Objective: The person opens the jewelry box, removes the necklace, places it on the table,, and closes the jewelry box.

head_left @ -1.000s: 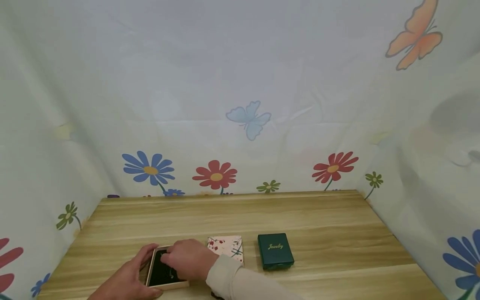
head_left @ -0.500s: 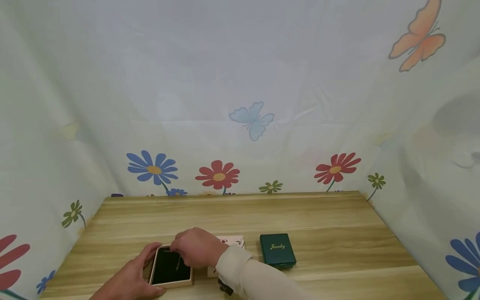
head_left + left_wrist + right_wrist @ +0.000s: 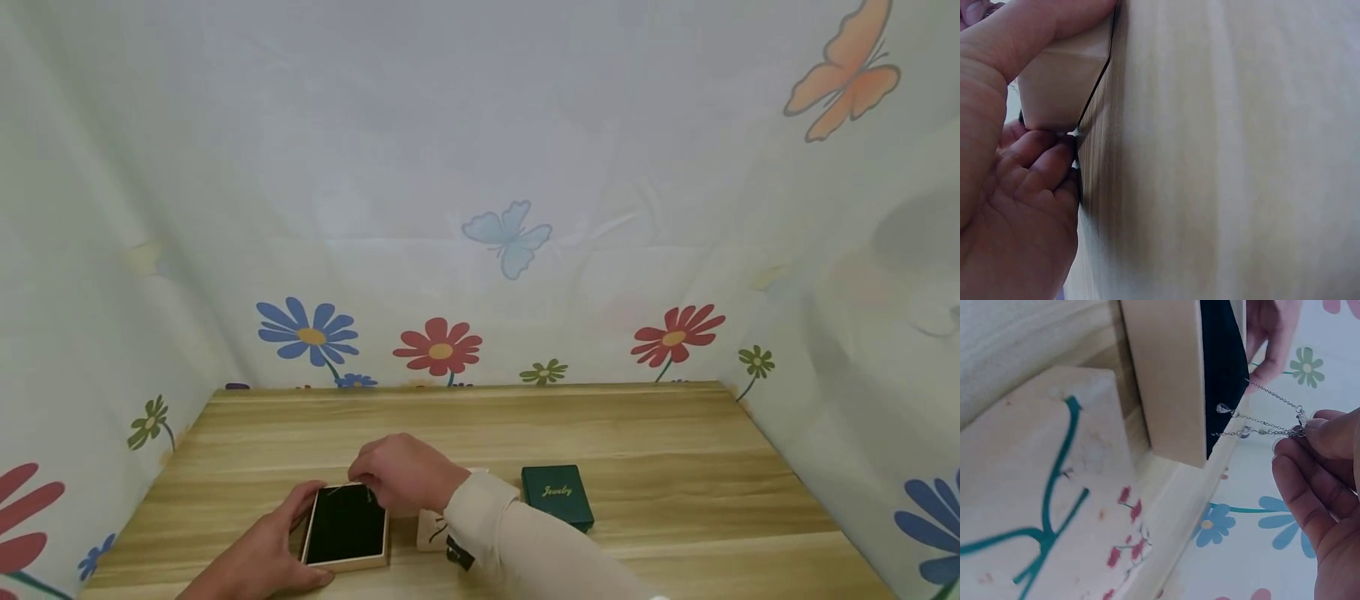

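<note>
My left hand [image 3: 262, 550] grips a shallow cream box [image 3: 351, 567], thumb along its front and fingers at its far left corner. A black pad [image 3: 347, 523] fills the box. Over the box's far right corner, my right hand [image 3: 408, 475] pinches a thin silver necklace [image 3: 1246, 432] between thumb and fingertips. In the right wrist view, chain strands run from the pinch down to the black pad, and a clear teardrop charm [image 3: 1224, 409] hangs by its edge. In the left wrist view, left fingers [image 3: 1050, 164] lie against the box's wall.
A cream lid with printed blossoms [image 3: 1047, 494] lies right of the box, partly behind the right forearm in the head view. Further right stands a closed dark green jewelry box [image 3: 557, 496]. Flowered white cloth [image 3: 480, 167] surrounds the wooden table [image 3: 637, 433].
My right hand has moved from over the pad to the box's far right corner, drawing the necklace up and away. My left hand keeps its grip on the box.
</note>
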The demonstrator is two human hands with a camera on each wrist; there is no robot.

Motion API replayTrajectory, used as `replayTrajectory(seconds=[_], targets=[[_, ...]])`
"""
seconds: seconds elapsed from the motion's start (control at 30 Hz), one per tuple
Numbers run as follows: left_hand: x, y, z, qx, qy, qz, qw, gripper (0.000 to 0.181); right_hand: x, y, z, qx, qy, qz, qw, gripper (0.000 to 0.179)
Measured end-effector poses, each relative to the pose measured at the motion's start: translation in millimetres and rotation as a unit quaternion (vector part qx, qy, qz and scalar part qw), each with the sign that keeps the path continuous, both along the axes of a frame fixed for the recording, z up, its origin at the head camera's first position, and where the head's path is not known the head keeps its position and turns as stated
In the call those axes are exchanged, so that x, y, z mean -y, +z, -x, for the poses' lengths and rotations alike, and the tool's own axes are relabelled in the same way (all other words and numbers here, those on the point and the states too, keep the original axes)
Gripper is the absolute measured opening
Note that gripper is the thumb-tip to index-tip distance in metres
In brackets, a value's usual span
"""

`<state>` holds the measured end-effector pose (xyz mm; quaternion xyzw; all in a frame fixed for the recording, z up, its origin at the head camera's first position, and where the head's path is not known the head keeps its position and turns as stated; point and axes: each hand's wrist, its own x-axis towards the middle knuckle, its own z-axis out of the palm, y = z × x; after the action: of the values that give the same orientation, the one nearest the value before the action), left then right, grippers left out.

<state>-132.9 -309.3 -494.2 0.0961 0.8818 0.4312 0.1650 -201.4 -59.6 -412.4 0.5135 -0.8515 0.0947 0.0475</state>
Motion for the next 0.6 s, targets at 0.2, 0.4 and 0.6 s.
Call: replayTrajectory(seconds=[0.2, 0.4, 0.6], targets=[[-0.5, -0.1, -0.7, -0.004, 0.005, 0.01, 0.9999, 0.114, -3, 5.8, 2.1, 0.007, 0.003, 0.016, 0.9998, 0.02], [-1.4, 0.1, -1.0, -0.015, 0.0, 0.012, 0.9998, 0.113, -6, 11.8, 4.4, 0.001, 0.012, 0.03, 0.9995, 0.019], [-3.7, 0.3, -3.8, -0.039, 0.003, 0.013, 0.9991, 0.118, -8, 16.9, 5.8, 0.005, 0.02, 0.049, 0.9986, 0.018]])
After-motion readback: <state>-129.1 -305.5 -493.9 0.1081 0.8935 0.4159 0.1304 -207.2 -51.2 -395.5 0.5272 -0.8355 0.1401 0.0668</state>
